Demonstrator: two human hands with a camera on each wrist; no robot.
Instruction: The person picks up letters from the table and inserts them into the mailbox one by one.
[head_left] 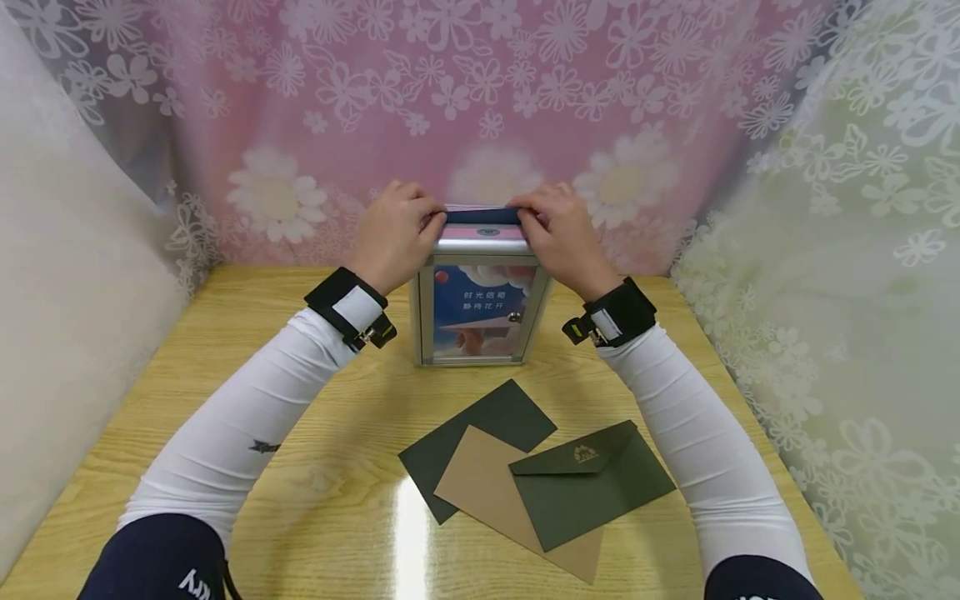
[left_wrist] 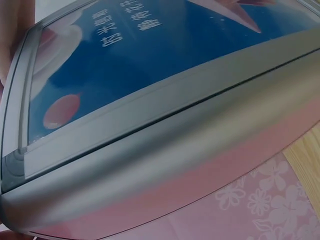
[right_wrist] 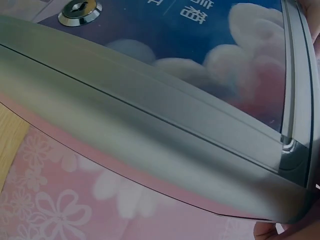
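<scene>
A silver-framed letter box [head_left: 482,247] stands upright on the table, with a blue picture door, white lettering and a lock [head_left: 514,317]. Along the back of its top runs a dark blue strip [head_left: 483,216] with a pale pink edge. My left hand [head_left: 399,223] pinches the left end of this strip between thumb and fingers. At the right end, my right hand [head_left: 564,229] pinches it the same way. Whether the strip is a flap or an envelope I cannot tell. Both wrist views are mostly filled by the box's front and metal rim [left_wrist: 150,130].
In front of the box lie a dark green envelope [head_left: 600,483] with a gold emblem, a tan envelope [head_left: 487,483] partly beneath it, and another dark green envelope [head_left: 480,421] at the back. A pink floral curtain [head_left: 480,100] hangs behind the wooden table [head_left: 300,500].
</scene>
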